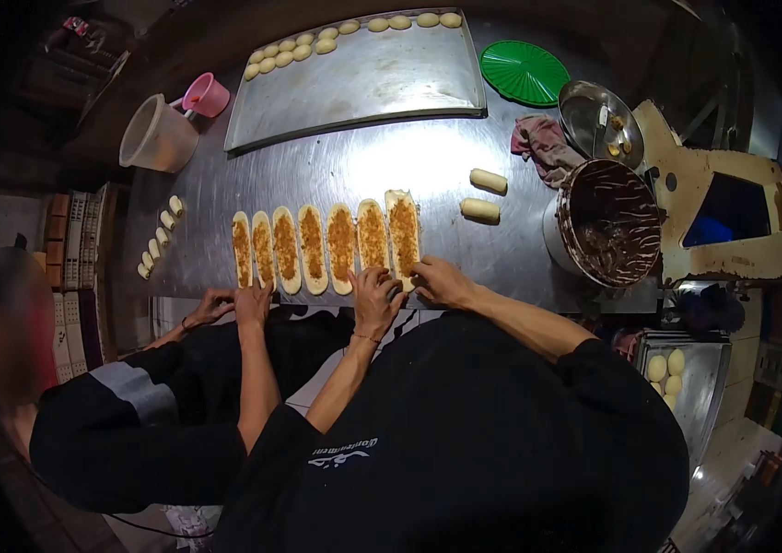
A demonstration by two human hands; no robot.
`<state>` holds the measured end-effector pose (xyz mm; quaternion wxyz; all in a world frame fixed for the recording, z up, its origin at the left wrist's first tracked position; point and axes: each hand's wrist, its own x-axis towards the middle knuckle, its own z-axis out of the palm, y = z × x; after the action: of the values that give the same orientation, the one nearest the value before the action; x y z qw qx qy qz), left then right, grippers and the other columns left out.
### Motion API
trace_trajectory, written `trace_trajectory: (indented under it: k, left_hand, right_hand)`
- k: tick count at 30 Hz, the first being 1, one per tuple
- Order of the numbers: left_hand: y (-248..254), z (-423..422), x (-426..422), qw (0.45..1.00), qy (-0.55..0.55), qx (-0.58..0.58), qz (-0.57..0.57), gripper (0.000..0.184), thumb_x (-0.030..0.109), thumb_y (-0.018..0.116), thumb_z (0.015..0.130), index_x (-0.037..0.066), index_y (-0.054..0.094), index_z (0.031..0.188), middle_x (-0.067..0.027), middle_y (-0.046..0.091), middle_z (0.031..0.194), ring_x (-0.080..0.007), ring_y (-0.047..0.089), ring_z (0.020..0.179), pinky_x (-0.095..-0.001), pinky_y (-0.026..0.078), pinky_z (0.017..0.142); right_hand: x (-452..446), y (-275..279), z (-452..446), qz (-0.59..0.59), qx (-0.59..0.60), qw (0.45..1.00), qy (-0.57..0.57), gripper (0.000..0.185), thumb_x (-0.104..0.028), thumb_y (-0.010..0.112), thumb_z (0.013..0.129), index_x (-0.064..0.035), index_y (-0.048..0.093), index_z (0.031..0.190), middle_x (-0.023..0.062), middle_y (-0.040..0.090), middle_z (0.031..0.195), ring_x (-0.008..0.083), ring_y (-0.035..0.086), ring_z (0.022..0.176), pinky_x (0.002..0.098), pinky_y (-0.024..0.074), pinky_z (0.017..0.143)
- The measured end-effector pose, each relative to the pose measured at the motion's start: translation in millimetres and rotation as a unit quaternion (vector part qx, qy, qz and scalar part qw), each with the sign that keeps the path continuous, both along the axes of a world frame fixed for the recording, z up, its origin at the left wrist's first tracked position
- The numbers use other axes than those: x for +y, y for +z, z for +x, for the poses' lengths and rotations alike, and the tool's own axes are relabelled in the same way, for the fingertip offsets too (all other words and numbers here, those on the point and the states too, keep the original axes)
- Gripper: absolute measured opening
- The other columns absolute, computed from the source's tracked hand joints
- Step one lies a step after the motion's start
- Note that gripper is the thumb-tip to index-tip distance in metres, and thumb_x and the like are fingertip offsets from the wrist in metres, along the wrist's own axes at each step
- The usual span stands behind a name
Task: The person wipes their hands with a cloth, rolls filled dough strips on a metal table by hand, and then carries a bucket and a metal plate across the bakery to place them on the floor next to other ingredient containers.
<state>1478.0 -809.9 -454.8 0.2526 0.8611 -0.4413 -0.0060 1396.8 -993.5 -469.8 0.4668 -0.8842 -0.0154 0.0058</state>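
Several flat oval dough strips topped with orange-brown filling lie side by side on the metal table. My left hand [376,300] is at the near end of the strip second from the right [372,235], its fingers bent close together over the edge. My right hand [443,282] has its fingers curled at the near end of the rightmost strip [403,238]. Whether either hand pinches dough is too small to tell. Two rolled dough pieces, one [480,210] nearer than the other [489,181], rest to the right of the strips.
A co-worker's hands [253,304] touch the leftmost strips. Small rolls [167,219] lie farther left. Behind are a tray [354,88] with dough balls, a bucket [159,136] and a pink cup [206,95]. At right stand a chocolate-smeared pot [607,224], a cloth [548,152] and a green lid [525,72].
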Motion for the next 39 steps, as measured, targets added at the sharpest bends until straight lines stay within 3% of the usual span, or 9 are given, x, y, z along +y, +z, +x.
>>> trace_trajectory:
  k: [3, 8, 15, 21, 26, 27, 29, 33, 39]
  left_hand:
    - [0.6, -0.4, -4.4, 1.000, -0.002, -0.025, 0.009, 0.019, 0.018, 0.077, 0.069, 0.011, 0.069, 0.084, -0.0070, 0.056, 0.105, -0.0295, 0.049, 0.107, -0.0601, 0.022, 0.102]
    - [-6.1, -4.7, -2.4, 0.998, -0.022, -0.052, 0.025, 0.017, 0.016, 0.072, 0.075, 0.011, 0.065, 0.089, -0.0046, 0.056, 0.109, -0.0280, 0.049, 0.107, -0.0636, 0.018, 0.105]
    - [-10.5, -9.5, -0.5, 0.995, -0.054, -0.076, 0.022, 0.012, 0.014, 0.062, 0.084, 0.007, 0.060, 0.094, -0.0043, 0.060, 0.095, -0.0257, 0.052, 0.100, -0.0658, 0.019, 0.104]
    - [-7.0, 3.8, -13.9, 1.000, 0.003, 0.004, -0.022, 0.013, 0.018, 0.055, 0.089, 0.005, 0.058, 0.089, -0.0099, 0.059, 0.079, -0.0306, 0.055, 0.088, -0.0615, 0.020, 0.105]
    - [-11.6, 36.2, -33.1, 0.998, 0.057, 0.015, 0.035, 0.017, 0.021, 0.063, 0.084, 0.006, 0.060, 0.091, -0.0114, 0.059, 0.088, -0.0322, 0.054, 0.091, -0.0608, 0.023, 0.103]
    - [-12.5, 40.9, -33.4, 0.997, 0.071, 0.004, 0.030, 0.016, 0.021, 0.064, 0.083, 0.007, 0.061, 0.090, -0.0112, 0.059, 0.090, -0.0320, 0.053, 0.093, -0.0604, 0.023, 0.103]
    - [-2.6, 44.0, -31.7, 0.997, 0.051, -0.002, 0.061, 0.016, 0.021, 0.065, 0.082, 0.008, 0.062, 0.089, -0.0105, 0.058, 0.092, -0.0316, 0.051, 0.095, -0.0600, 0.023, 0.104]
    - [-13.0, 40.9, -17.1, 0.996, -0.040, -0.041, 0.067, 0.015, 0.021, 0.068, 0.079, 0.010, 0.065, 0.089, -0.0079, 0.055, 0.092, -0.0301, 0.049, 0.098, -0.0595, 0.021, 0.105]
    - [-10.7, 13.6, -6.7, 0.999, -0.021, -0.043, -0.005, 0.018, 0.019, 0.067, 0.081, 0.011, 0.066, 0.097, -0.0085, 0.055, 0.099, -0.0303, 0.049, 0.098, -0.0601, 0.022, 0.103]
  right_hand:
    - [15.8, -13.2, 5.4, -0.093, -0.167, 0.980, -0.057, 0.034, -0.010, 0.069, 0.073, -0.0013, 0.056, 0.103, 0.0197, 0.054, 0.104, 0.0388, 0.052, 0.091, 0.0435, 0.0458, 0.081]
    - [18.7, -11.7, 1.9, -0.150, -0.152, 0.976, -0.044, 0.037, -0.009, 0.065, 0.076, 0.0002, 0.056, 0.110, 0.0173, 0.055, 0.114, 0.0355, 0.052, 0.094, 0.0404, 0.0460, 0.083]
    - [25.9, -13.8, -11.5, -0.218, -0.218, 0.951, -0.012, 0.026, -0.009, 0.063, 0.074, -0.0007, 0.060, 0.098, 0.0111, 0.062, 0.086, 0.0303, 0.056, 0.079, 0.0400, 0.0495, 0.066]
    - [32.3, -6.7, -0.8, -0.098, -0.115, 0.977, -0.151, 0.011, -0.011, 0.062, 0.080, -0.0028, 0.062, 0.087, 0.0152, 0.060, 0.073, 0.0364, 0.055, 0.066, 0.0436, 0.0479, 0.064]
    - [20.6, -5.9, 30.3, -0.038, 0.033, 0.961, -0.271, 0.008, -0.012, 0.061, 0.081, -0.0053, 0.062, 0.084, 0.0172, 0.056, 0.071, 0.0380, 0.056, 0.071, 0.0444, 0.0485, 0.067]
    - [20.1, -3.5, 30.6, -0.037, 0.032, 0.962, -0.270, 0.008, -0.012, 0.061, 0.081, -0.0053, 0.062, 0.084, 0.0172, 0.056, 0.071, 0.0380, 0.056, 0.071, 0.0444, 0.0485, 0.067]
    - [19.8, -7.0, 24.0, -0.111, -0.121, 0.952, -0.257, 0.008, -0.011, 0.061, 0.080, -0.0064, 0.063, 0.086, 0.0171, 0.057, 0.079, 0.0352, 0.056, 0.079, 0.0424, 0.0477, 0.072]
    - [5.0, -22.5, 15.1, -0.064, -0.071, 0.984, -0.151, 0.012, -0.010, 0.063, 0.078, -0.0038, 0.063, 0.089, 0.0166, 0.056, 0.087, 0.0335, 0.054, 0.085, 0.0414, 0.0464, 0.076]
    - [0.9, -19.3, 5.7, -0.081, -0.194, 0.975, -0.068, 0.017, -0.012, 0.064, 0.081, -0.0003, 0.061, 0.092, 0.0161, 0.055, 0.081, 0.0334, 0.054, 0.080, 0.0401, 0.0466, 0.072]
